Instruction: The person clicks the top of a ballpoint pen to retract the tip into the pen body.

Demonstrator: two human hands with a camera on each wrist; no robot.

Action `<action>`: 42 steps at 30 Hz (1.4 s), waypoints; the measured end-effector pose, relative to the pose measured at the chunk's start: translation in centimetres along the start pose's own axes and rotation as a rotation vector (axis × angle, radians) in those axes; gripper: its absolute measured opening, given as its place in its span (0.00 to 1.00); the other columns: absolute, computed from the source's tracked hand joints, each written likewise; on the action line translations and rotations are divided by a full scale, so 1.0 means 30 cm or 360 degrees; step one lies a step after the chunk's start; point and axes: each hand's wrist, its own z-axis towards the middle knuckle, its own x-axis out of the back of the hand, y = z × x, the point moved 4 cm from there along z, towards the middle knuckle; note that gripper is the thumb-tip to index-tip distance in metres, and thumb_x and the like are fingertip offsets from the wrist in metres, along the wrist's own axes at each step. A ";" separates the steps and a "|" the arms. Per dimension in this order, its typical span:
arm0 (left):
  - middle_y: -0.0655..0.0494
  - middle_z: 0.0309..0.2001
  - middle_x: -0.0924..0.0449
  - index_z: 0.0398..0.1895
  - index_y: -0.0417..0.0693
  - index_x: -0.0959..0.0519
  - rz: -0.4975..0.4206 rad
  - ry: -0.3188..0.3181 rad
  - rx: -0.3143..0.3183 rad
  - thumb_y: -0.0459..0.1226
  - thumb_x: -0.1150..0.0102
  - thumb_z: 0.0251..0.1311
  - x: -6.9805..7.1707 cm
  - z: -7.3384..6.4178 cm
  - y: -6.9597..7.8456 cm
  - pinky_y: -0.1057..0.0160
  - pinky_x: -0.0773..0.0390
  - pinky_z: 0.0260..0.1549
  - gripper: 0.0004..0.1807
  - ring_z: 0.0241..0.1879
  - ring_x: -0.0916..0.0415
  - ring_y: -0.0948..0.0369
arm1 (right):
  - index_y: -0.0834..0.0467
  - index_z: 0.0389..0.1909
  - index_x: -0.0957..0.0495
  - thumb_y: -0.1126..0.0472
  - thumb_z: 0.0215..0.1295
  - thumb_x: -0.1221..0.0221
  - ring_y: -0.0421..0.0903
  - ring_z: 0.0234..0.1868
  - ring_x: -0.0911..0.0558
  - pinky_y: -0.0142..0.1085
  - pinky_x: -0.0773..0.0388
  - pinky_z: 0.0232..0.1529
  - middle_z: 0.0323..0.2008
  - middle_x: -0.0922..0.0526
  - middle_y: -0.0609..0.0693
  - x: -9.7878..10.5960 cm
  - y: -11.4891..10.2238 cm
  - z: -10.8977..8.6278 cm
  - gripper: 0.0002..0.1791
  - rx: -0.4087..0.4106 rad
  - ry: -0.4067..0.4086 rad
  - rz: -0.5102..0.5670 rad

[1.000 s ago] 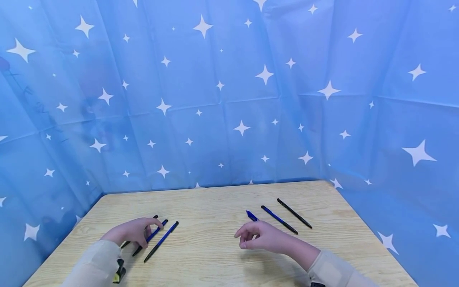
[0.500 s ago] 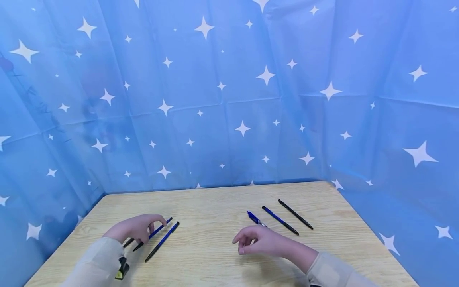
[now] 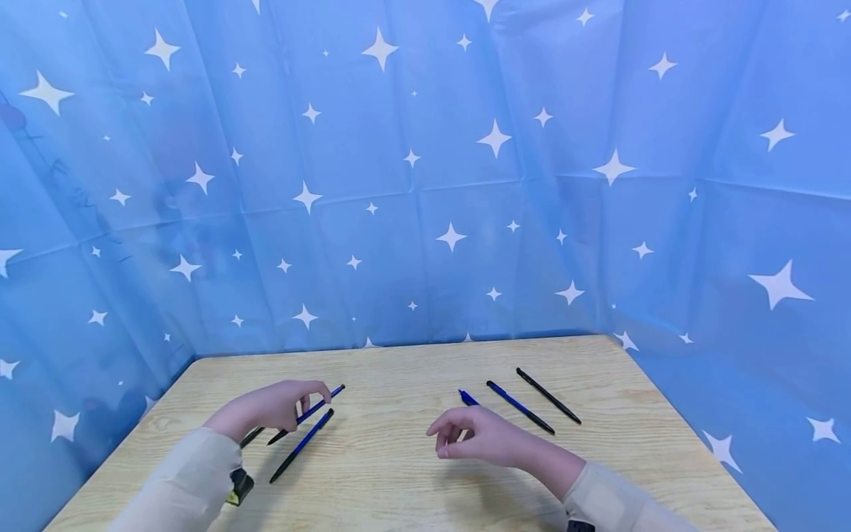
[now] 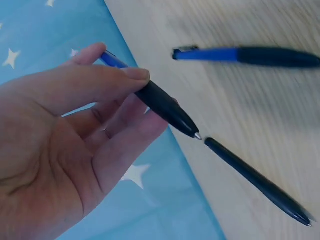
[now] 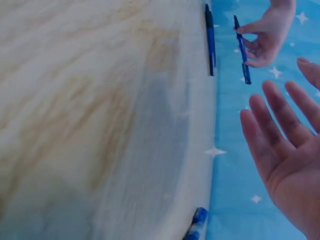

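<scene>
My left hand [image 3: 275, 406] pinches a blue pen with a black grip [image 4: 169, 111] between thumb and fingers, its metal tip pointing down toward me. In the left wrist view, a black pen [image 4: 257, 181] lies on the table just past that tip; in the head view the hand hides part of it. To the right of the held pen rests another blue pen with a black grip [image 3: 302, 445]. My right hand [image 3: 488, 440] hovers over the table with fingers loosely bent and nothing in them. Behind it a blue pen [image 3: 467, 397] is partly covered.
Farther right on the wooden table [image 3: 392, 473] lie a blue-and-black pen [image 3: 520, 407] and a black pen [image 3: 548, 396], both slanted. A blue curtain with white stars [image 3: 425, 177] surrounds the table's back and sides.
My left hand has lifted the blue pen with the black grip and carried it right and away from me, near the neighbouring pen. The right hand has barely shifted.
</scene>
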 end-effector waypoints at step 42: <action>0.58 0.37 0.22 0.58 0.45 0.25 -0.0529 0.0660 -0.0437 0.25 0.32 0.54 -0.079 0.146 0.415 0.62 0.19 0.38 0.27 0.39 0.21 0.60 | 0.56 0.56 0.23 0.66 0.61 0.34 0.53 0.47 0.19 0.39 0.20 0.48 0.48 0.19 0.55 0.081 -0.101 0.045 0.21 0.0263 0.0996 0.0315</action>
